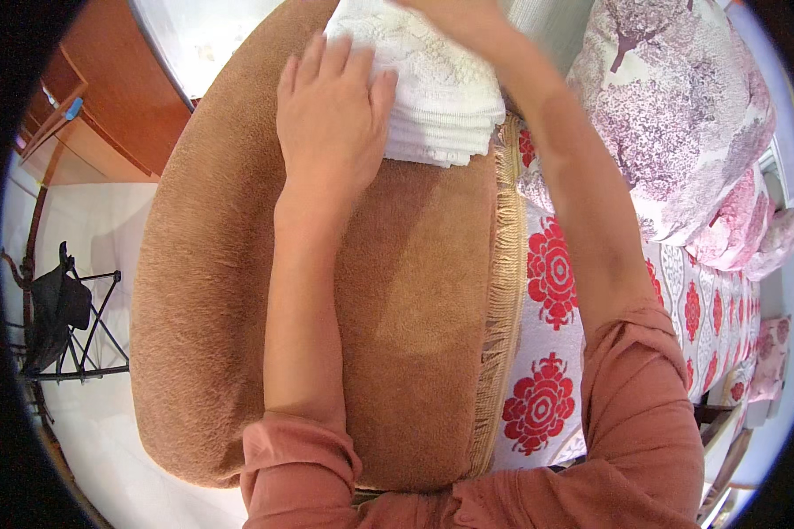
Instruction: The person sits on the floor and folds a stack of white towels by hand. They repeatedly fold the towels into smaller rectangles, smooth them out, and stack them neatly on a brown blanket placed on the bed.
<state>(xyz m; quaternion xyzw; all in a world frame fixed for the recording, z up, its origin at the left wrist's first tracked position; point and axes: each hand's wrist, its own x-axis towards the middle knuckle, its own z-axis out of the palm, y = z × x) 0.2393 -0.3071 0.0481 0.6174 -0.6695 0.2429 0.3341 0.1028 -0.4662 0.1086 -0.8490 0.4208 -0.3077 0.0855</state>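
A thick, many-layered pile of folded white cloth (445, 115), with a raised pattern on top, lies on a brown plush cover (415, 326) at the top of the view. My left hand (331, 123) rests palm down at the pile's left edge, its fingers stretched out and slightly blurred, the thumb against the cloth. Over the far right part of the pile reaches my right hand (459, 22). Its fingers run past the upper edge of the view, so what they do is hidden.
Tan fringe (503, 264) edges the brown cover, beside red-and-white patterned fabric (547, 410). Tree-printed bedding (670, 115) is bunched at the right. A black folding stool (75, 309) stands on the pale floor at the left, below a brown wooden cabinet (123, 79).
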